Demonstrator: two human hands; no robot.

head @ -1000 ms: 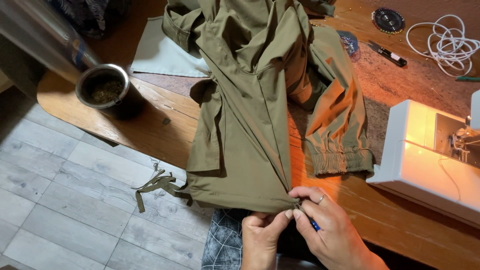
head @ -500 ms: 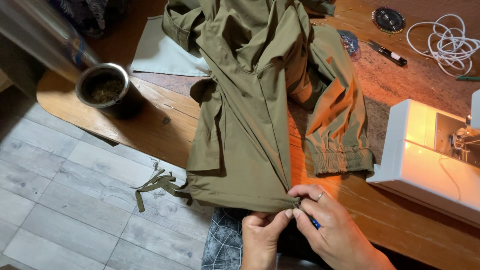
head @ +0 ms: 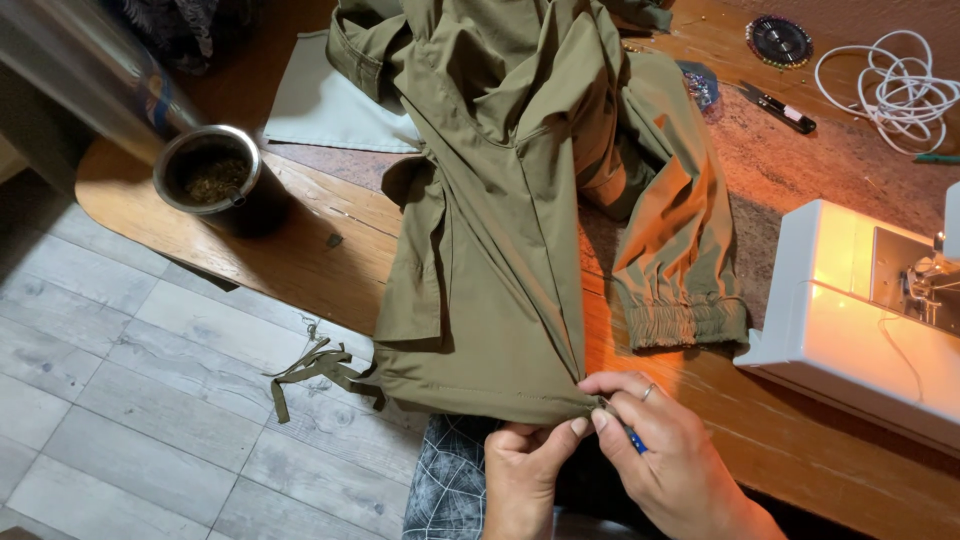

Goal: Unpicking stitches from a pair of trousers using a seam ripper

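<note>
An olive-green garment (head: 500, 220) lies over the wooden table (head: 300, 240), its hem hanging off the near edge. My left hand (head: 525, 470) pinches the hem from below at its right corner. My right hand (head: 665, 455) pinches the same spot from the right, a ring on one finger. A small blue-handled tool (head: 634, 441) pokes out between its fingers against the seam. An elastic cuff of the garment (head: 680, 320) rests on the table just beyond my right hand. A drawstring (head: 315, 370) dangles from the hem on the left.
A white sewing machine (head: 860, 310) with its lamp on stands at the right. A metal cup (head: 210, 175) holding dried herbs sits at the table's left end. A coiled white cord (head: 880, 90), a black pen (head: 785, 110), a round pin wheel (head: 778, 42) and pale fabric (head: 330, 105) lie further back.
Both hands stay on the hem corner. The fingers have shifted only slightly along the seam.
</note>
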